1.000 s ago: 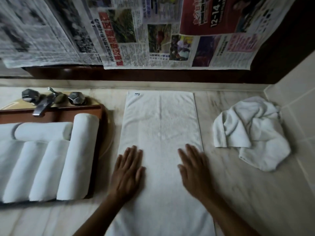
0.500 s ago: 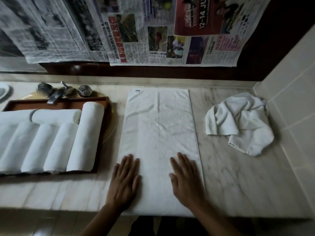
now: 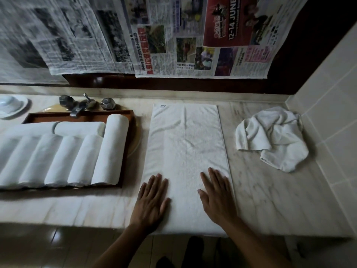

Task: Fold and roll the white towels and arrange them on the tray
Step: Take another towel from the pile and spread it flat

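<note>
I see the left hand [image 3: 151, 202] and right hand [image 3: 217, 196] flat, fingers straight, palms pressing the near end of the long folded white towel [image 3: 185, 147], which runs away from them across the pale marble bench [image 3: 270, 200]. To its left, rolled white towels [image 3: 58, 157] fill the brown wooden tray [image 3: 48, 116]. Beyond, the hanging newspaper sheets [image 3: 202, 35] read "12-14 JUNE".

Bare marble [image 3: 260, 194] lies between flat towel [image 3: 185, 147] and crumpled towel [image 3: 274, 138]; the loaded tray [image 3: 48, 117] crowds the left
</note>
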Demonstrator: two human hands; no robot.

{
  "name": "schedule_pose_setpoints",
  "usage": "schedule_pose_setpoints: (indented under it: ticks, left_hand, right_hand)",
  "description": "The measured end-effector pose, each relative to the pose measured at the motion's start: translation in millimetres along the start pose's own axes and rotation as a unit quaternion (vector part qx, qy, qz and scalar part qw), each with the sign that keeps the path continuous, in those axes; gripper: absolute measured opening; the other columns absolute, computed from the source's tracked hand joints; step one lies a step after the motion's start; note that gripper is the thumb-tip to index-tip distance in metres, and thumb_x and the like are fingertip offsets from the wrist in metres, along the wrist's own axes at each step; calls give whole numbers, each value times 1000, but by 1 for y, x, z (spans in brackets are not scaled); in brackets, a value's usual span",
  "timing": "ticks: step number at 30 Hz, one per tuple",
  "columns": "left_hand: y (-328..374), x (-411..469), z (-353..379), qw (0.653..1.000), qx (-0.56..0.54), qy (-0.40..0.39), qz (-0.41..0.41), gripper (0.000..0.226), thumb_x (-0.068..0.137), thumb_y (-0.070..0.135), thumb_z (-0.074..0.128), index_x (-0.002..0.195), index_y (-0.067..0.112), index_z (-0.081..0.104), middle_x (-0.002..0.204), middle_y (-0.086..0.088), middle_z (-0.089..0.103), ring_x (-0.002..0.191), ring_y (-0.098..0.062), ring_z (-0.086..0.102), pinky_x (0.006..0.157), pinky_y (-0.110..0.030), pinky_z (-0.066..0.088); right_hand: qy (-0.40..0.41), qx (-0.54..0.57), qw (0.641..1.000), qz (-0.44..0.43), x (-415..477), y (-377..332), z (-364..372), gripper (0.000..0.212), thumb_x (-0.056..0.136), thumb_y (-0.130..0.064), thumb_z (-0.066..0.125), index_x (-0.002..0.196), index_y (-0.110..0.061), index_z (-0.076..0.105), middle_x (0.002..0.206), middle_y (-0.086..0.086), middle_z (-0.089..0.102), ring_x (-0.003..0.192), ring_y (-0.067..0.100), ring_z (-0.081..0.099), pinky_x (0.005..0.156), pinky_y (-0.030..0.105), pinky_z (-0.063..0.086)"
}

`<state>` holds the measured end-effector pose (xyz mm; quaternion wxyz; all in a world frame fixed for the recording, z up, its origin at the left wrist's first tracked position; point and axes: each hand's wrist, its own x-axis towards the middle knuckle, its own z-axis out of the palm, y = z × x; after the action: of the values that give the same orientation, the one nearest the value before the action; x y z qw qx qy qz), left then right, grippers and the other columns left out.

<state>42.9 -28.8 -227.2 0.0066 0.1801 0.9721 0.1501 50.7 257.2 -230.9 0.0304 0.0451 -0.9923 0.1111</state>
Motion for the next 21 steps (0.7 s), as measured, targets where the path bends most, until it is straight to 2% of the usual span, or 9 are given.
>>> schedule_pose_setpoints:
  ticks: [5, 11, 16, 21]
  left_hand:
    - [4, -31, -3, 1000, -6, 7, 15, 63, 107, 50, 29, 162, 21, 25, 171, -5, 16, 158, -25, 14, 120, -52, 26]
    - [6, -58, -8, 1000, -7, -13, 22, 63, 108, 50, 22, 163, 20, 21, 171, -6, 12, 158, -25, 11, 121, -51, 21]
    - [7, -69, -8, 999, -2, -35, 9, 63, 108, 54, 17, 164, 27, 10, 173, 0, 0, 159, -20, 0, 124, -46, 10]
    - [10, -69, -12, 999, -10, -38, 11, 63, 108, 52, 25, 164, 25, 15, 172, -2, 5, 159, -21, 4, 124, -44, 9]
  right_hand:
    - [3, 4, 1000, 8, -30, -13, 5, 62, 105, -52, 38, 162, -27, 29, 172, 2, 14, 159, 24, 10, 124, 52, 21]
    - [9, 3, 1000, 15, -64, -24, 7, 62, 105, -52, 37, 161, -27, 31, 171, 3, 16, 158, 25, 13, 124, 52, 22]
    - [3, -5, 1000, 24, -74, -28, 6, 62, 105, -52, 37, 161, -28, 31, 172, 2, 15, 158, 24, 11, 125, 52, 20]
    - [5, 23, 999, 25, -71, -29, 3, 61, 102, -51, 43, 157, -27, 40, 169, 4, 24, 157, 25, 19, 123, 52, 24]
